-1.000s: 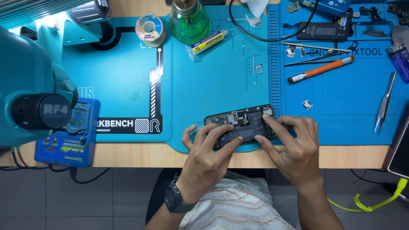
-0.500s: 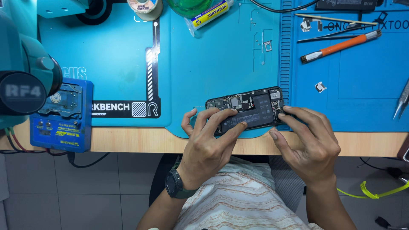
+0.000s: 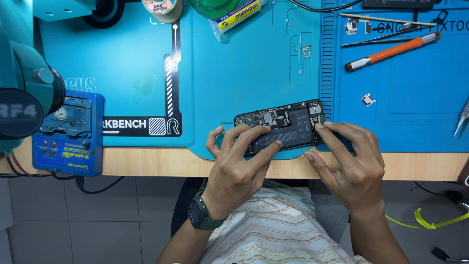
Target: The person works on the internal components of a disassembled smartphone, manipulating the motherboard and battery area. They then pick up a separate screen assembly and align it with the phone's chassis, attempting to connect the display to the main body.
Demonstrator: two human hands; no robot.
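We are gripping the opened phone [image 3: 281, 128] at the blue mat's [image 3: 244, 73] near edge, left hand [image 3: 239, 168] and right hand [image 3: 347, 161] fingers curled around it, risking scraping its exposed board.

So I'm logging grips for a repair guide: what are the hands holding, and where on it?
Both hold the opened phone on the blue mat: left hand over its left part, right hand at its right end.
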